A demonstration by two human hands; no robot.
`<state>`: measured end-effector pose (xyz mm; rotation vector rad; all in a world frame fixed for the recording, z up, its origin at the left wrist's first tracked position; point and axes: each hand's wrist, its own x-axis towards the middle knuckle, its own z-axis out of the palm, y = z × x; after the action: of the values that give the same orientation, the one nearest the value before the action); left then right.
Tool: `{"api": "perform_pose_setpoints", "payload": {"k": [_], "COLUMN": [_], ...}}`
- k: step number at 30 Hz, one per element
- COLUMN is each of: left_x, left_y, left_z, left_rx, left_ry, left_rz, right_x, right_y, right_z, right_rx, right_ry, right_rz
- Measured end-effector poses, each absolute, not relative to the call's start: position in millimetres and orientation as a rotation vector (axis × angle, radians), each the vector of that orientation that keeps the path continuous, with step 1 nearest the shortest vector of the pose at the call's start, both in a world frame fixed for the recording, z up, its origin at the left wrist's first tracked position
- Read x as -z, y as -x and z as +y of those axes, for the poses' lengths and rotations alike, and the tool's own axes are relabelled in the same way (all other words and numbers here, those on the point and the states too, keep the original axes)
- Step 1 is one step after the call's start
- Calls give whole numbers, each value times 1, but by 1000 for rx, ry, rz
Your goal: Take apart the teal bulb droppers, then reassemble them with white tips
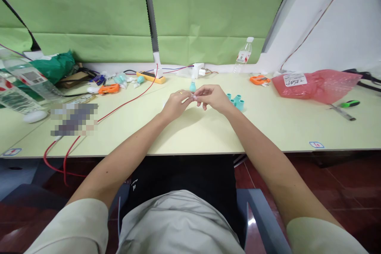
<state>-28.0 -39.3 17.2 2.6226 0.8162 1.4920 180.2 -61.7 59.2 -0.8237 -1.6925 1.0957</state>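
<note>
Over the middle of the table, my left hand (175, 105) and my right hand (212, 97) meet at the fingertips. Both pinch a small pale, whitish piece (194, 97) that is too small to name. Just behind the fingers stands a turquoise part (193, 87) with a clear top. Beside my right hand, partly covered by it, sits a group of turquoise tube-like parts (237, 101). A ring shows on my left hand.
Along the back lie a yellow multimeter (151, 77), orange tools (108, 89) and a white plug (198, 70). An upright bottle (244, 54), a pink bag (315, 83) and a green-handled screwdriver (350, 104) are at right. Large bottles (32, 81) lie left; a red cable (127, 103) crosses the table.
</note>
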Motion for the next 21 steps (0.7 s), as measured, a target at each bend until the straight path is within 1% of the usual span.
{"api": "perform_pose_setpoints", "payload": {"k": [3,9,21], "left_x": [-16,-16,-15], "left_y": [28,27,26], "left_z": [-38,-34,-38], "left_rx": [-1479,-1444,-1386], "left_ry": [-2695,-2843,-2796], "left_rz": [755,618,716], "right_x": [-63,-62,-64], "right_y": [-187,-196,-198], "right_z": [-61,-57,-58], "right_rx": [-1183,-1238,-1190], "right_ry": [846,842,850], "right_rz": [-1706,-1743,-1799]}}
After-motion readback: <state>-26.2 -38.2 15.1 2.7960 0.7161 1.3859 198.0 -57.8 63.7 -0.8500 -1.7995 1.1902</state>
